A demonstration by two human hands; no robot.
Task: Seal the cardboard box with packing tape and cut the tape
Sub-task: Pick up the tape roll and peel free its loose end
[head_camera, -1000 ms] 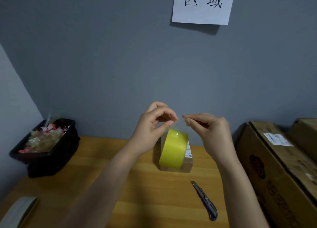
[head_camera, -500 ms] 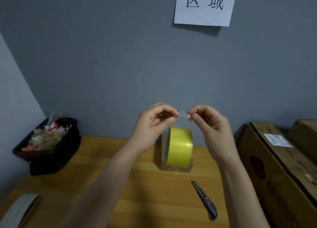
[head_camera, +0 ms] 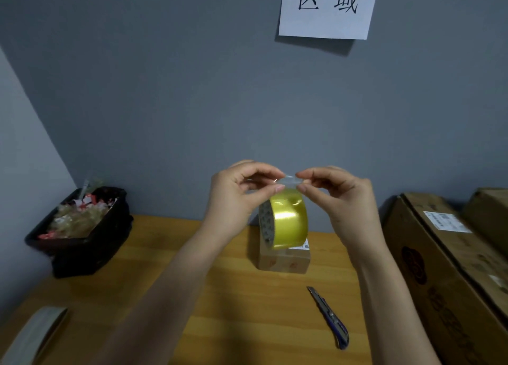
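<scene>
A yellow roll of packing tape (head_camera: 288, 221) hangs in the air above a small cardboard box (head_camera: 286, 259) that stands on the wooden table (head_camera: 247, 309). My left hand (head_camera: 236, 197) and my right hand (head_camera: 341, 197) are raised over the box, and each pinches the clear free end of the tape (head_camera: 288, 180) between thumb and forefinger. The roll dangles from that strip, just under my fingertips. A blue utility knife (head_camera: 330, 318) lies on the table in front of the box, to its right.
A black bin (head_camera: 82, 243) full of tape scraps sits at the left. Large cardboard cartons (head_camera: 453, 268) line the right edge. Another tape roll (head_camera: 33, 334) lies at the near left corner. A paper sign (head_camera: 327, 7) hangs on the grey wall.
My right hand has closed in on the left and taken the tape's free end. The roll has turned, so its yellow band faces me more squarely.
</scene>
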